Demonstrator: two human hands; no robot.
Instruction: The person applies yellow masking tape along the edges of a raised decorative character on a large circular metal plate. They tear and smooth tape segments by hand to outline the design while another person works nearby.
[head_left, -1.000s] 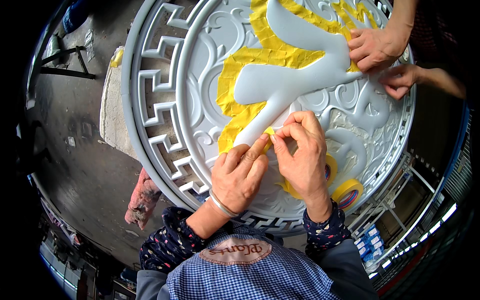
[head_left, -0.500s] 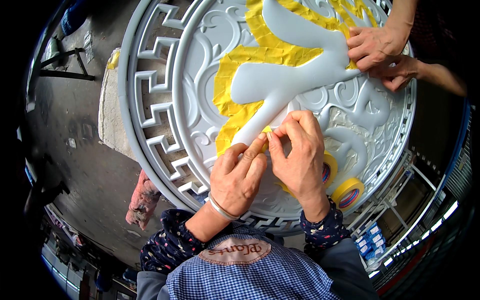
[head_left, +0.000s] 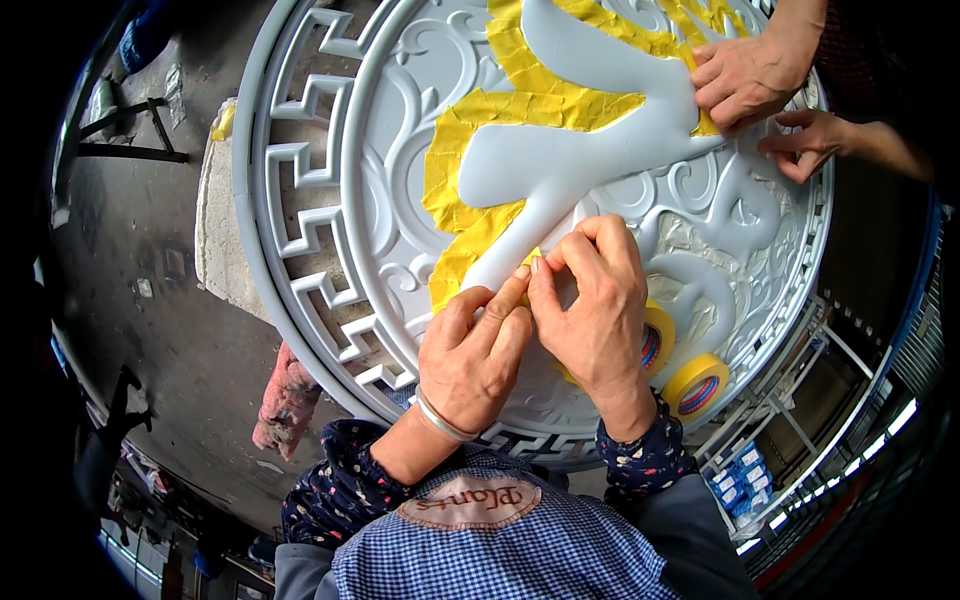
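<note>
While both hands are pressed together at the centre of the view, a small piece of yellow tape (head_left: 527, 262) is pinched between their fingertips. The left hand (head_left: 475, 350) is mostly closed, its forefinger and thumb stretched toward one o'clock and laid on the tape piece; a pale bangle (head_left: 440, 418) is worn at its wrist. The right hand (head_left: 595, 300) is curled, with fingers bent over and fingertips set on the same scrap, touching those of the left.

The scrap is held against the lower tip of a smooth raised white shape (head_left: 590, 130), on a large round white relief panel (head_left: 400, 160) that fills the upper half of the view. The raised shape is bordered by a band of yellow masking tape (head_left: 470, 160) made of many short overlapping pieces, running from twelve o'clock down to the fingertips. A fretwork key border (head_left: 300, 230) is seen along the panel's rim at nine o'clock.

Two rolls of yellow tape (head_left: 697, 385) are lying on the panel at four o'clock, just beside the right wrist. At two o'clock, another person's hands (head_left: 745, 80) are rested on the tape band, well apart.
</note>
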